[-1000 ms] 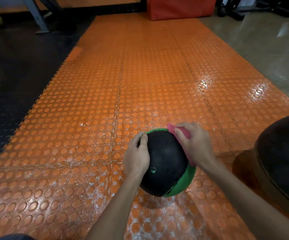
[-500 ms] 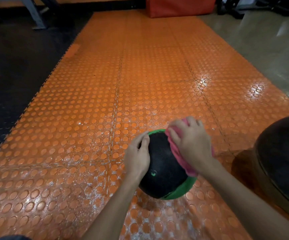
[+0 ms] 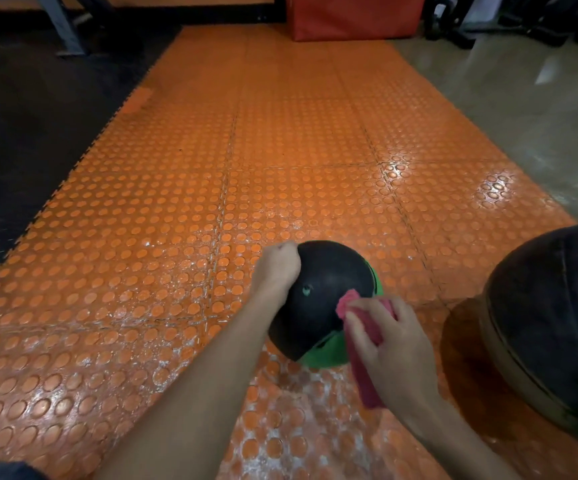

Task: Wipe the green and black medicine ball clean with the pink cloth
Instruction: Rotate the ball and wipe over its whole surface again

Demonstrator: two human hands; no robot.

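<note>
The green and black medicine ball [image 3: 329, 289] sits on the orange studded mat, black side up, with green showing at its right edge and underside. My left hand [image 3: 275, 270] grips the ball's upper left side, fingers curled over the far edge. My right hand [image 3: 389, 348] holds the pink cloth [image 3: 367, 327] and presses it against the ball's near right side. Part of the cloth hangs below my palm.
A much larger dark ball [image 3: 554, 317] sits close on the right, partly out of frame. The orange mat [image 3: 246, 168] stretches ahead to a red padded block [image 3: 353, 15]. Black flooring [image 3: 31, 109] lies left, shiny grey floor [image 3: 530, 109] right.
My right hand has swept the cloth from the ball's top down its near right side. My left hand shifted up to the ball's upper left edge. The ball turned slightly.
</note>
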